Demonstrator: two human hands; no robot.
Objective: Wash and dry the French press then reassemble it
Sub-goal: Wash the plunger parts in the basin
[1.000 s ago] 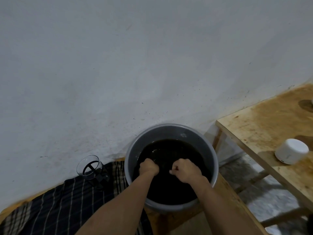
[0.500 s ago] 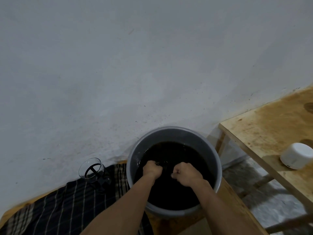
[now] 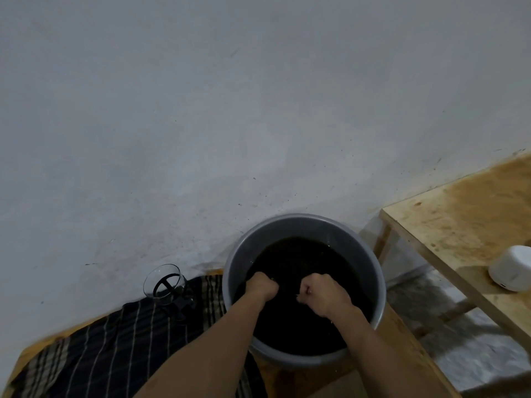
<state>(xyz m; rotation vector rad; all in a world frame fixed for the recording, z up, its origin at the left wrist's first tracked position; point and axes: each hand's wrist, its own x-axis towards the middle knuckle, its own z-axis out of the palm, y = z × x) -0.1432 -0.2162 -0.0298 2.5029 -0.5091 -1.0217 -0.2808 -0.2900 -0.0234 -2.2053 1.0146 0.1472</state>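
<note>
My left hand [image 3: 262, 287] and my right hand [image 3: 321, 294] are both dipped into a grey basin [image 3: 376, 285] of dark brown water. Each hand is curled into a fist, a short gap apart. The murky water hides whatever is inside the fists. The glass French press carafe [image 3: 165, 282], in its black frame, stands to the left of the basin on a dark checked cloth [image 3: 120, 343], and neither hand touches it.
The basin and cloth rest on a wooden surface [image 3: 402, 354] against a pale wall. To the right stands a stained wooden table [image 3: 459, 222] with a small white rounded object [image 3: 513, 268] on it. Grey floor shows between the two.
The view has tilted up slightly, so the basin sits lower in the frame. Both fists stay in the water and have shifted a little apart.
</note>
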